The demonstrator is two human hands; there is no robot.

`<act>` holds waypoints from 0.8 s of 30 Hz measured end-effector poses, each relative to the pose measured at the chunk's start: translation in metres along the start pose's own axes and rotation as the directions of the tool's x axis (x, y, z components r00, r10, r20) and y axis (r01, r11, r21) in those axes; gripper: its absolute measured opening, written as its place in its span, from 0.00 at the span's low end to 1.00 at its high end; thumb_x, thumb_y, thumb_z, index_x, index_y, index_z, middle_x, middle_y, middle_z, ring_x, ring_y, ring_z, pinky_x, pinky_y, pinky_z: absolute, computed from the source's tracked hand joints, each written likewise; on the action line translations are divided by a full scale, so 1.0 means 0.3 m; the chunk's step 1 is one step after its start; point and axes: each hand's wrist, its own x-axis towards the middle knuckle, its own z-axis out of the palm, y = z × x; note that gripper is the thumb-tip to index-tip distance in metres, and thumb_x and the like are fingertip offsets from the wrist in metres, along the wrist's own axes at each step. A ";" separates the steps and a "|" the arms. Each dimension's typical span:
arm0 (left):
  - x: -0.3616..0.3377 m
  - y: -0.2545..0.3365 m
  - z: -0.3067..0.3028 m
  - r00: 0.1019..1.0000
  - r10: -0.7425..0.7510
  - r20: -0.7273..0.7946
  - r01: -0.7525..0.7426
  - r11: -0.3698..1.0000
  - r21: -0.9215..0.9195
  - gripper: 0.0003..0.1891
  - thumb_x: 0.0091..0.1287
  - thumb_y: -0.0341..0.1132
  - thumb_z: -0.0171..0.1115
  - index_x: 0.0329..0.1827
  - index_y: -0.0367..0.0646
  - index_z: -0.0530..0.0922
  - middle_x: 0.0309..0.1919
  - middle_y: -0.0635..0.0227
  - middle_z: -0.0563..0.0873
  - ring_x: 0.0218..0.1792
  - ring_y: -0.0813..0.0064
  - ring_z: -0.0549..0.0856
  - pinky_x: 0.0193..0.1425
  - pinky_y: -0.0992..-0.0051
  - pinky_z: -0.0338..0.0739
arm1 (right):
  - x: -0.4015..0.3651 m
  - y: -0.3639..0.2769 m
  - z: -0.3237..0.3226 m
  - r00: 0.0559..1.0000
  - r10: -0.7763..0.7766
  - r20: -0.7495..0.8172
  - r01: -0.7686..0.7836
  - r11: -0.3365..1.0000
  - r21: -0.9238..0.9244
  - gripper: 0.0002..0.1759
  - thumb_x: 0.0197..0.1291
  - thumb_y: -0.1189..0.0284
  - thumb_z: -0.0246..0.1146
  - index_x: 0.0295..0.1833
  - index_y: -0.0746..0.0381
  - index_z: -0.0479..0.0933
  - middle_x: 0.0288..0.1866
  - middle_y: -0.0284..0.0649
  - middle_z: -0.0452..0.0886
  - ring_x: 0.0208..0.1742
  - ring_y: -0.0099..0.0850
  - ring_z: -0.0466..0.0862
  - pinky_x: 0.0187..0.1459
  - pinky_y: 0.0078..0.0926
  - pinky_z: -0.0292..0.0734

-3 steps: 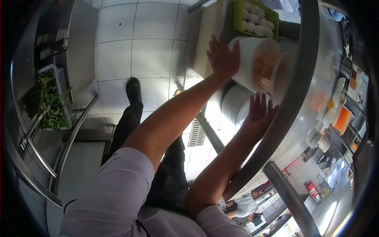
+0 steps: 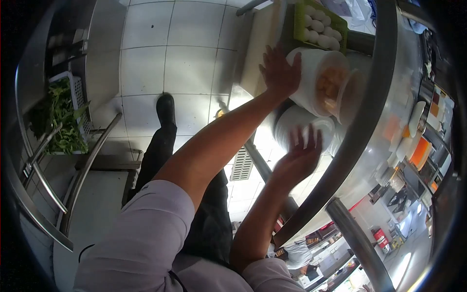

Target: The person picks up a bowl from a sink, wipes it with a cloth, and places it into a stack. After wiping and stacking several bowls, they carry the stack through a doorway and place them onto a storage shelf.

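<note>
A white plastic tub (image 2: 304,73) holding pale orange chunks (image 2: 333,82) stands on a shelf beneath the steel counter. My left hand (image 2: 282,73) rests against the tub's side with fingers spread. At the tub's mouth is a round translucent lid (image 2: 349,97), tilted. Below the tub sits a stack of round white plates or lids (image 2: 289,127); their exact kind is hard to tell. My right hand (image 2: 297,158), slightly blurred, is in front of that stack with fingers apart and nothing in it.
A green crate of white eggs (image 2: 323,31) is beside the tub. The steel counter edge (image 2: 362,131) overhangs the shelf. Leafy greens (image 2: 61,117) fill a grey basket at left. A floor drain (image 2: 242,164) lies below. Another person (image 2: 299,255) is in the background.
My right hand has moved back from the counter edge and the lid, toward my body and left. My left hand stays on the tub.
</note>
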 end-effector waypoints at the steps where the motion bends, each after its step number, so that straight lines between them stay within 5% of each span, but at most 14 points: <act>1: -0.003 -0.008 -0.018 1.000 -0.004 0.002 0.004 1.000 0.027 0.44 0.74 0.63 0.50 0.82 0.40 0.53 0.79 0.41 0.58 0.80 0.42 0.59 0.80 0.41 0.52 | -0.073 0.037 -0.003 0.999 0.032 0.015 -0.031 0.998 -0.050 0.25 0.78 0.63 0.50 0.69 0.69 0.69 0.67 0.52 0.76 0.61 0.45 0.82 0.63 0.44 0.79; 2: -0.009 -0.014 -0.038 1.000 -0.010 0.003 0.010 0.999 0.049 0.44 0.74 0.62 0.50 0.82 0.39 0.53 0.79 0.41 0.58 0.80 0.43 0.59 0.80 0.41 0.52 | -0.178 0.052 -0.021 0.981 0.178 0.073 -0.173 0.983 -0.068 0.22 0.77 0.65 0.51 0.67 0.67 0.72 0.64 0.49 0.77 0.58 0.40 0.83 0.61 0.41 0.80; 4: -0.007 -0.111 -0.088 0.996 0.082 -0.029 -0.082 0.997 0.003 0.44 0.74 0.63 0.51 0.82 0.38 0.55 0.77 0.41 0.62 0.78 0.44 0.63 0.79 0.44 0.56 | -0.357 0.147 -0.181 0.867 0.159 0.472 0.176 0.789 -0.588 0.18 0.75 0.69 0.50 0.44 0.67 0.84 0.53 0.48 0.83 0.54 0.38 0.84 0.54 0.34 0.79; 5: -0.011 -0.177 -0.111 0.989 0.138 -0.044 -0.140 0.990 -0.026 0.44 0.74 0.63 0.51 0.81 0.37 0.56 0.77 0.41 0.64 0.77 0.45 0.66 0.79 0.46 0.58 | -0.413 0.078 -0.183 0.694 0.256 0.673 0.211 0.821 -0.530 0.13 0.74 0.73 0.53 0.44 0.67 0.83 0.51 0.48 0.84 0.52 0.38 0.85 0.53 0.33 0.79; 6: -0.016 -0.272 -0.143 0.979 0.186 -0.081 -0.190 0.981 -0.037 0.40 0.76 0.61 0.49 0.78 0.35 0.61 0.72 0.42 0.71 0.72 0.46 0.72 0.75 0.53 0.66 | -0.471 0.036 -0.211 0.556 0.565 0.610 -0.042 0.752 -0.658 0.08 0.72 0.76 0.57 0.45 0.67 0.82 0.51 0.47 0.85 0.48 0.39 0.86 0.50 0.32 0.80; 8: -0.058 -0.508 -0.245 0.981 0.181 0.066 -0.191 0.957 0.219 0.31 0.80 0.54 0.48 0.76 0.41 0.67 0.70 0.47 0.74 0.69 0.44 0.75 0.72 0.54 0.71 | -0.524 0.096 -0.403 0.369 0.298 0.880 0.317 0.850 -0.421 0.08 0.69 0.74 0.63 0.49 0.65 0.82 0.49 0.48 0.86 0.43 0.39 0.88 0.44 0.33 0.82; 11: -0.209 -0.973 -0.430 0.946 0.253 0.204 -0.325 0.751 0.575 0.22 0.74 0.33 0.53 0.71 0.50 0.75 0.65 0.52 0.80 0.67 0.54 0.80 0.66 0.59 0.79 | -0.500 0.054 -0.651 0.355 0.592 0.724 0.266 0.678 -0.685 0.11 0.71 0.73 0.64 0.55 0.63 0.82 0.50 0.44 0.86 0.46 0.34 0.89 0.46 0.30 0.84; 14: -0.416 -1.403 -0.673 0.865 0.386 0.320 -0.496 0.571 0.654 0.19 0.71 0.33 0.57 0.64 0.48 0.80 0.56 0.46 0.84 0.56 0.48 0.85 0.58 0.54 0.82 | -0.362 0.121 -0.990 0.413 0.742 0.528 0.068 0.553 -0.830 0.13 0.75 0.71 0.62 0.59 0.63 0.81 0.51 0.39 0.87 0.48 0.29 0.88 0.50 0.29 0.84; 16: -0.593 -1.355 -0.832 0.943 0.028 0.333 -0.271 0.646 0.714 0.16 0.70 0.34 0.59 0.59 0.42 0.81 0.53 0.45 0.85 0.55 0.47 0.85 0.58 0.55 0.81 | -0.181 0.162 -1.254 0.372 0.782 0.500 0.000 0.539 -0.842 0.13 0.75 0.68 0.63 0.59 0.61 0.81 0.49 0.36 0.86 0.49 0.26 0.87 0.49 0.26 0.83; 17: -0.694 -1.424 -0.875 0.997 -0.054 0.054 0.016 0.839 0.543 0.15 0.71 0.37 0.59 0.57 0.41 0.82 0.51 0.46 0.85 0.54 0.48 0.85 0.59 0.54 0.80 | -0.079 0.197 -1.411 0.329 0.673 0.662 -0.227 0.737 -0.636 0.14 0.73 0.65 0.64 0.59 0.58 0.82 0.51 0.37 0.88 0.45 0.30 0.89 0.47 0.30 0.84; 19: -0.846 -1.673 -0.976 0.936 0.304 0.177 -0.324 0.548 0.771 0.15 0.73 0.39 0.60 0.58 0.43 0.82 0.50 0.47 0.86 0.54 0.47 0.85 0.61 0.54 0.79 | 0.106 0.067 -1.563 0.410 0.811 0.417 -0.116 0.500 -0.858 0.13 0.73 0.68 0.63 0.59 0.60 0.80 0.51 0.38 0.86 0.45 0.29 0.89 0.40 0.29 0.87; 20: -0.939 -1.692 -0.992 0.981 0.178 -0.078 -0.092 0.780 0.619 0.12 0.70 0.36 0.62 0.53 0.42 0.83 0.50 0.48 0.86 0.52 0.47 0.86 0.57 0.55 0.81 | 0.243 0.076 -1.709 0.377 0.798 0.470 -0.204 0.567 -0.798 0.15 0.74 0.67 0.59 0.60 0.60 0.79 0.52 0.40 0.86 0.45 0.34 0.90 0.40 0.32 0.88; 21: -1.028 -1.636 -1.039 0.997 -0.048 0.054 -0.003 0.723 0.691 0.11 0.71 0.37 0.60 0.49 0.40 0.84 0.48 0.48 0.86 0.50 0.50 0.87 0.53 0.56 0.82 | 0.332 0.001 -1.770 0.431 0.776 0.460 -0.234 0.588 -0.774 0.17 0.74 0.64 0.56 0.60 0.62 0.78 0.51 0.43 0.86 0.45 0.37 0.91 0.39 0.33 0.89; 24: -1.264 -1.487 -1.048 0.939 -0.342 -0.036 0.343 0.919 0.197 0.12 0.74 0.41 0.58 0.43 0.43 0.82 0.29 0.55 0.86 0.35 0.52 0.86 0.40 0.52 0.79 | 0.578 -0.159 -1.902 0.720 0.419 0.554 -0.110 0.856 -0.505 0.20 0.73 0.62 0.54 0.56 0.67 0.79 0.44 0.49 0.87 0.41 0.43 0.91 0.38 0.39 0.91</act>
